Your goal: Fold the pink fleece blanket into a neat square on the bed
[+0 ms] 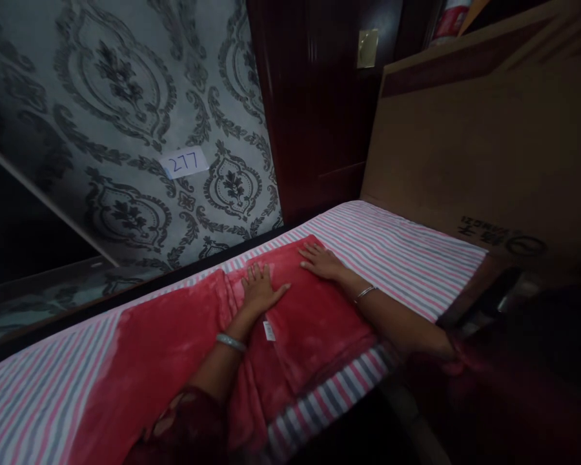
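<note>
Sleeve (193, 426) near lens | both hands flat on blanket (174, 361), fingers spread, holding nothing: left hand (260, 290), right hand (321, 260) | I'd guess blanket may slide off bed (407, 258) edge.

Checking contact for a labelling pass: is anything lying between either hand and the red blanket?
Nothing visible does. The left hand and right hand both lie flat, palms down, directly on the red blanket, which is spread over the striped sheet.

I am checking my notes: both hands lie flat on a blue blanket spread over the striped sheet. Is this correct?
Not quite. The blanket is red, not blue, as the head view shows. The left hand and right hand do lie flat on it, over the striped sheet.
</note>
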Demonstrator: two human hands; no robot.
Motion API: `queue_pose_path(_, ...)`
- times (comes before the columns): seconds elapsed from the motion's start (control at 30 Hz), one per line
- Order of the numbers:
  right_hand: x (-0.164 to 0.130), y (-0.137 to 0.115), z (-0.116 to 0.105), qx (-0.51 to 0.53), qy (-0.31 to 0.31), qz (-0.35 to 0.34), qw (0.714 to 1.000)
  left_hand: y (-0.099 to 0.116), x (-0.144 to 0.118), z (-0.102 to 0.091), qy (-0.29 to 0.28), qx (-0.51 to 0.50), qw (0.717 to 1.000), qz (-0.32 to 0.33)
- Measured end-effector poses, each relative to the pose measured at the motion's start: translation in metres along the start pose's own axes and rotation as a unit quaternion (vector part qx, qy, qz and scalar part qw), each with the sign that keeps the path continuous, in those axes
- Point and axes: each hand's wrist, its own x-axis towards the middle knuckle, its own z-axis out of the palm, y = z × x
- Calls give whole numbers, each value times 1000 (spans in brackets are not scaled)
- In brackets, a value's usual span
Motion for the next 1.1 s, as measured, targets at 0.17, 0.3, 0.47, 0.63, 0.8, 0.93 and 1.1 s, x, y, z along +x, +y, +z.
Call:
queue_pose_path(0.17, -66, 5, -2, -31, 19, -3, 999, 17, -28, -22, -30, 8, 999, 43)
queue_pose_path(0.3, -118, 7, 20, -42, 30, -29, 998, 32, -83, -7, -10, 22, 982, 187)
queue_pose_path(0.47, -134, 14, 39, -34, 46, -39, 998, 33, -114, 17, -40, 30, 980, 195)
queue_pose_path(0.63, -131, 16, 41, -31, 54, -44, 997, 34, -107, 9, -60, 18, 979, 193)
queue_pose_path(0.8, -131, 19, 44, -45, 51, -41, 997, 36, -117, -9, -113, -11, 976, 188)
queue_pose_path(0.93, -127, 23, 52, -53, 66, -42, 996, 16, -157, -25, -90, -65, 971, 211)
queue_pose_path(1.1, -124, 24, 57, -73, 58, -31, 995, -38, -230, -30, 15, -47, 996, 79)
